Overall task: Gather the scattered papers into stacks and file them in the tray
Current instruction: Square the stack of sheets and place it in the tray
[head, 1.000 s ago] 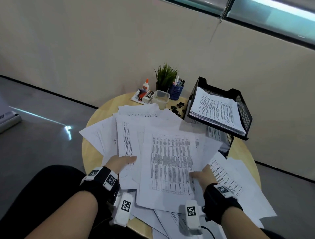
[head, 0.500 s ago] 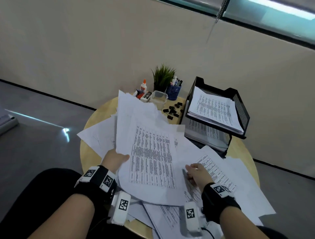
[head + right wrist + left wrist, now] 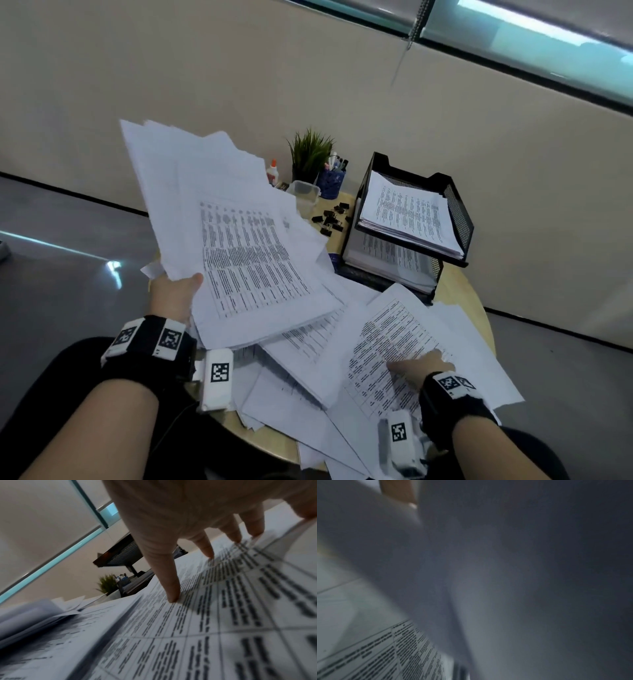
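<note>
My left hand [image 3: 178,291] grips a loose stack of printed papers [image 3: 239,246] by its near left corner and holds it tilted above the round wooden table [image 3: 479,315]. In the left wrist view the stack's underside [image 3: 505,574] fills the frame and only a fingertip [image 3: 411,505] shows. My right hand [image 3: 419,365] rests spread, fingertips [image 3: 173,599] down, on a printed sheet [image 3: 387,342] among the scattered papers [image 3: 308,387] on the table's right side. A black two-tier mesh tray [image 3: 459,219] at the back right holds paper stacks [image 3: 407,212] on both levels.
Behind the papers stand a glue bottle [image 3: 272,171], a small potted plant [image 3: 310,154], a blue pen cup [image 3: 332,181] and a clear plastic box [image 3: 303,195]. Black binder clips [image 3: 330,219] lie beside the tray. A beige wall runs close behind.
My left hand has lifted the stack off the table and swung it up to the left. My right hand let go of it and moved right onto another sheet.
</note>
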`<state>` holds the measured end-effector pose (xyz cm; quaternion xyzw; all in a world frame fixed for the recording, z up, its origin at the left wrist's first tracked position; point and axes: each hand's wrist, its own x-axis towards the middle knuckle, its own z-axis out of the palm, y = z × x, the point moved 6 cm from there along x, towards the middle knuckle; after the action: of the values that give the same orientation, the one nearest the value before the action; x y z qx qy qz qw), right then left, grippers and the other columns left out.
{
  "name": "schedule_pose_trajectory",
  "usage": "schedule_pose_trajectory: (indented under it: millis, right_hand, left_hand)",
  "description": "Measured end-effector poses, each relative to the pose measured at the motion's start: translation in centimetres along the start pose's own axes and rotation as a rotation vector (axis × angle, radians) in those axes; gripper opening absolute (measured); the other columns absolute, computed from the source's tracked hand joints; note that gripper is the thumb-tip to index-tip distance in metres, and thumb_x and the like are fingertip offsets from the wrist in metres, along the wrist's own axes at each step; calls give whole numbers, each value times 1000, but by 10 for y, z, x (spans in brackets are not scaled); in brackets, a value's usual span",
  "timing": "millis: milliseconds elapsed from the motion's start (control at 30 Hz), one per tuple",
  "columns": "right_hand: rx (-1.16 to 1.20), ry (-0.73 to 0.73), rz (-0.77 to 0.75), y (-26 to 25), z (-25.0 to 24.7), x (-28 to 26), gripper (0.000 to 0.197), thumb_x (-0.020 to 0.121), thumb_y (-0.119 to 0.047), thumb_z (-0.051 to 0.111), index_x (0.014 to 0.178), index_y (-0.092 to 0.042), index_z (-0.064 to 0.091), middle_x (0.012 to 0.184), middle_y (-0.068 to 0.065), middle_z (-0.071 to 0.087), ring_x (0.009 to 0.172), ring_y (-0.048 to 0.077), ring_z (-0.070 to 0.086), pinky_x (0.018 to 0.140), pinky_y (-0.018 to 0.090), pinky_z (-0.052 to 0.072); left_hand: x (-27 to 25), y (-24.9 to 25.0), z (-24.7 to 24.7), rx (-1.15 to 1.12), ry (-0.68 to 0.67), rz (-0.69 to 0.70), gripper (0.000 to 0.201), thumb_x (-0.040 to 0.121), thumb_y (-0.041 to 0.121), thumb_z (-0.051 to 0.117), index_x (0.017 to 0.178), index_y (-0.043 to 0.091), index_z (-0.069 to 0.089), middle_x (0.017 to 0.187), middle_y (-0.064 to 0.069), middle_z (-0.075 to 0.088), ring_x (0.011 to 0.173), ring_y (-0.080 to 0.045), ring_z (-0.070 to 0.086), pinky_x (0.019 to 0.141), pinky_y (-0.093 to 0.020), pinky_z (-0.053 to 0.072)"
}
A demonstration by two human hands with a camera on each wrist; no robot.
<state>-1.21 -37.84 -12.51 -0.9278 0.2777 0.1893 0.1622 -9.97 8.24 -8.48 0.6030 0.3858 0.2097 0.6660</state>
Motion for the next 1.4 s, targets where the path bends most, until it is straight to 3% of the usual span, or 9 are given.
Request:
schedule_pose_trajectory:
  millis: [333, 467, 567, 633, 767, 867, 1100, 1300, 1400]
  right_hand:
    - [168, 50, 197, 29, -10, -8, 138, 55, -38, 90, 149, 0, -4, 147, 27, 31, 132, 41, 38, 103, 48, 40]
    - [171, -4, 179, 37, 1, 15, 131, 21, -50, 87, 133, 2, 42, 111, 17, 61, 99, 30, 63, 81, 38, 57]
    - [137, 2, 156, 40, 11, 26, 130, 12, -47, 85, 127, 0, 45, 105, 16, 62, 92, 29, 64, 78, 39, 58]
    - [115, -7, 161, 31, 7, -9, 134, 28, -48, 89, 137, 0, 29, 121, 19, 56, 107, 33, 59, 90, 43, 53]
    - [63, 21, 153, 36, -1, -42, 117, 52, -49, 88, 139, -3, 23, 132, 21, 47, 118, 36, 50, 96, 42, 47]
    - [123, 2, 146, 40, -6, -51, 104, 62, -34, 88, 139, -4, 23, 132, 21, 45, 106, 31, 54, 80, 32, 47]
    - [413, 132, -47, 35, -25, -69, 96, 85, 1, 62, 152, -10, -6, 132, 29, 48, 117, 40, 52, 87, 42, 45]
    - [333, 290, -492, 2, -84, -119, 51, 90, 2, 43, 135, -24, 47, 106, 15, 62, 61, 16, 51, 53, 25, 41]
    - [200, 375, -694, -21, -119, -155, 43, 91, 1, 45, 126, -22, 56, 101, 6, 61, 63, 12, 57, 48, 10, 40]
  left_hand:
    - [-14, 13, -4, -40, -1, -34, 34, 91, 8, 58, 120, -7, 54, 125, -18, 59, 97, -23, 59, 73, -30, 44]
    - [-20, 11, 0, 9, -57, -82, 32, 93, 13, 58, 117, -7, 54, 113, -14, 59, 60, -11, 66, 34, -11, 40]
    - [-20, 13, -1, 76, -41, -63, 27, 93, 13, 58, 113, -5, 57, 127, -23, 56, 108, -31, 59, 76, -20, 52]
    - [-16, 9, -2, 91, -34, -76, 34, 91, 16, 60, 116, -8, 56, 127, -23, 57, 115, -34, 56, 96, -39, 44]
    - [-16, -1, 2, 36, -56, -111, 47, 88, 20, 63, 126, -5, 50, 132, -24, 52, 120, -38, 52, 97, -45, 43]
    - [-21, -3, 8, 33, -80, -101, 47, 89, 16, 61, 129, -6, 48, 134, -26, 50, 123, -38, 50, 99, -45, 41]
    - [-33, 1, 13, 45, -83, -61, 36, 91, 7, 59, 120, -12, 54, 128, -24, 56, 116, -37, 55, 100, -45, 41]
    - [-37, -2, 15, 23, -100, -76, 38, 90, 6, 59, 124, -8, 51, 130, -25, 54, 118, -38, 54, 97, -43, 43]
    - [-42, -1, 17, 41, -110, -81, 33, 91, 5, 58, 122, -8, 55, 126, -21, 57, 113, -37, 56, 87, -39, 45]
